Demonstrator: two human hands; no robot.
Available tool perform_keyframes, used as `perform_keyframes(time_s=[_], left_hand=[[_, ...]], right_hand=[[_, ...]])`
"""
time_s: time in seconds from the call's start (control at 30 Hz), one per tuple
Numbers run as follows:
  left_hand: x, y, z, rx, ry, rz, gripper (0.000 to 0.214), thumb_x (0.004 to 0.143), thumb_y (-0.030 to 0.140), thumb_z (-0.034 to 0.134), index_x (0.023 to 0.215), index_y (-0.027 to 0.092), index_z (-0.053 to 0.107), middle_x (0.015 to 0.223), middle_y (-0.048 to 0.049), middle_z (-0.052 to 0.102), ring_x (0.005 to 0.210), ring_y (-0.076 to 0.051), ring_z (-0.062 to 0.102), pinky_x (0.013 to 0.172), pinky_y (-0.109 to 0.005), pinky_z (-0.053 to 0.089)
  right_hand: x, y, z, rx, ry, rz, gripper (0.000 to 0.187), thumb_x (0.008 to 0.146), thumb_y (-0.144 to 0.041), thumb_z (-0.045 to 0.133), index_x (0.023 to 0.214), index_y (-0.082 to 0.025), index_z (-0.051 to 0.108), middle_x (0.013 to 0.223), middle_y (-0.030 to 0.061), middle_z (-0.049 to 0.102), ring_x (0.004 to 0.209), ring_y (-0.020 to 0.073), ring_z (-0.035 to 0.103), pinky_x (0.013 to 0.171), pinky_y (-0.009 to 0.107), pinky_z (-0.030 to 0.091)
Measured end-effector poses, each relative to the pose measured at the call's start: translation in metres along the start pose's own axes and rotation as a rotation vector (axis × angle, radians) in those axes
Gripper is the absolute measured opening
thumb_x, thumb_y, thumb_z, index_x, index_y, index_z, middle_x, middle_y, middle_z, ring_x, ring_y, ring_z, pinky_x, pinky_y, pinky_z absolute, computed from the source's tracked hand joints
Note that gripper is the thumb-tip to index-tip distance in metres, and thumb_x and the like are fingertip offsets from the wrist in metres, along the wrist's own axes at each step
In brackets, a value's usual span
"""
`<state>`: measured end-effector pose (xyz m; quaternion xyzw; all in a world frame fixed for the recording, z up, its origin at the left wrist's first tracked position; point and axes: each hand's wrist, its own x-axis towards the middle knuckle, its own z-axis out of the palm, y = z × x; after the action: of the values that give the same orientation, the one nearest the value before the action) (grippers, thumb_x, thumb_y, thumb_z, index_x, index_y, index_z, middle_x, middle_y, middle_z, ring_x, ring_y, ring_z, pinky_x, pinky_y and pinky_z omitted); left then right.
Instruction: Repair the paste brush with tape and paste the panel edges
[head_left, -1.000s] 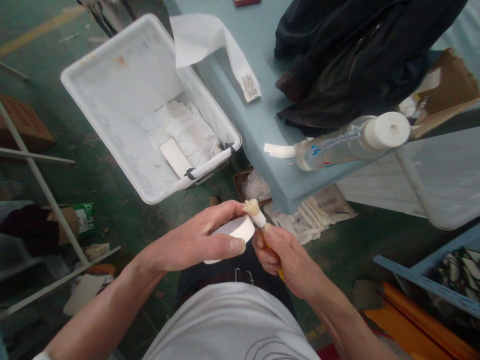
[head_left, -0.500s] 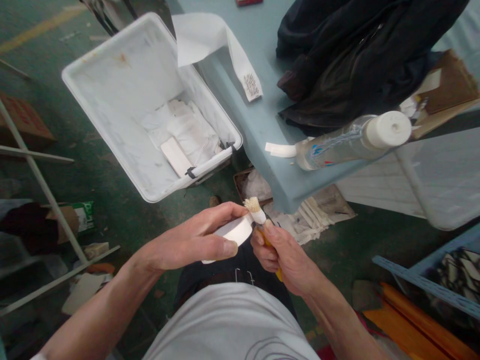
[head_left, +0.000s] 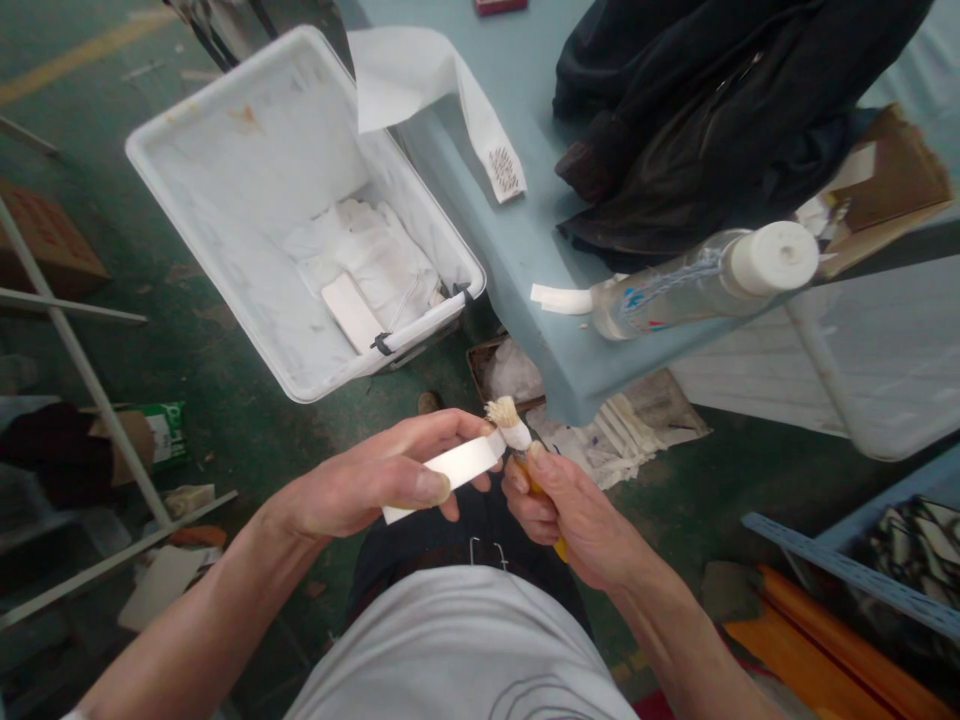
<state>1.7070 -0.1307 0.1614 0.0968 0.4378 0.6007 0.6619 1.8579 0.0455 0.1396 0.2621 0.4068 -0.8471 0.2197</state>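
My left hand (head_left: pixel 401 470) is closed on a flat white strip (head_left: pixel 463 465), pinched under the thumb. One end of the strip reaches the white-wrapped neck of a brush; whether it is fixed there I cannot tell. My right hand (head_left: pixel 559 495) grips the brush (head_left: pixel 514 432) by its yellow handle, fingers wrapped round it. Pale, short bristles point up and to the left, close to the left fingertips. Both hands are in front of my waist, just short of the table corner.
A large white plastic bin (head_left: pixel 225 120) with white pieces inside stands ahead on the left. The blue-green table (head_left: pixel 525 240) bears a dark jacket (head_left: pixel 697 130), a clear bottle with a white cap (head_left: pixel 690 285) and a long white strip (head_left: pixel 476 120). A metal rack (head_left: pixel 105 400) borders the left side.
My left hand has shifted and turned slightly, so the white strip now looks narrower and straighter towards the brush. The brush head has tilted a little left; my right hand barely moved.
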Motion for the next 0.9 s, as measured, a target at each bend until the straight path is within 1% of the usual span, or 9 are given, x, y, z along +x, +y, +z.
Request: perform_keyframes(time_s=[0.2, 0.4, 0.7, 0.9], left_hand=[[-0.003, -0.008, -0.004, -0.14, -0.013, -0.011, 0.065, 0.071, 0.047, 0.081, 0.124, 0.014, 0.066, 0.106, -0.0101, 0.071, 0.088, -0.02, 0.064, 0.074, -0.026, 0.055], [-0.006, -0.012, -0.004, -0.218, -0.015, 0.006, 0.064, 0.071, 0.045, 0.082, 0.124, 0.013, 0.067, 0.106, -0.0109, 0.074, 0.086, -0.02, 0.067, 0.075, -0.026, 0.056], [-0.009, -0.017, -0.001, -0.174, 0.033, 0.039, 0.067, 0.068, 0.044, 0.083, 0.126, 0.014, 0.066, 0.111, -0.0108, 0.073, 0.09, -0.021, 0.066, 0.079, -0.03, 0.057], [-0.014, -0.017, -0.001, -0.182, 0.037, 0.05, 0.067, 0.07, 0.045, 0.083, 0.127, 0.015, 0.066, 0.111, -0.01, 0.073, 0.095, -0.022, 0.067, 0.081, -0.028, 0.057]], right_hand=[[0.0, 0.001, -0.001, -0.017, -0.021, 0.014, 0.061, 0.088, -0.081, 0.063, 0.08, -0.022, 0.048, 0.058, -0.0123, 0.027, 0.047, 0.0055, 0.012, 0.041, 0.021, 0.011], [-0.001, 0.002, -0.001, -0.061, -0.02, -0.002, 0.061, 0.09, -0.079, 0.062, 0.078, -0.021, 0.049, 0.058, -0.0116, 0.028, 0.047, 0.0053, 0.015, 0.042, 0.021, 0.012], [0.0, 0.007, 0.003, -0.171, 0.078, -0.064, 0.061, 0.091, -0.079, 0.061, 0.076, -0.02, 0.051, 0.059, -0.0103, 0.029, 0.048, 0.0054, 0.018, 0.042, 0.022, 0.013], [0.002, 0.006, 0.007, -0.203, 0.083, -0.082, 0.062, 0.09, -0.081, 0.06, 0.076, -0.021, 0.051, 0.06, -0.0102, 0.029, 0.048, 0.0058, 0.019, 0.042, 0.022, 0.013]])
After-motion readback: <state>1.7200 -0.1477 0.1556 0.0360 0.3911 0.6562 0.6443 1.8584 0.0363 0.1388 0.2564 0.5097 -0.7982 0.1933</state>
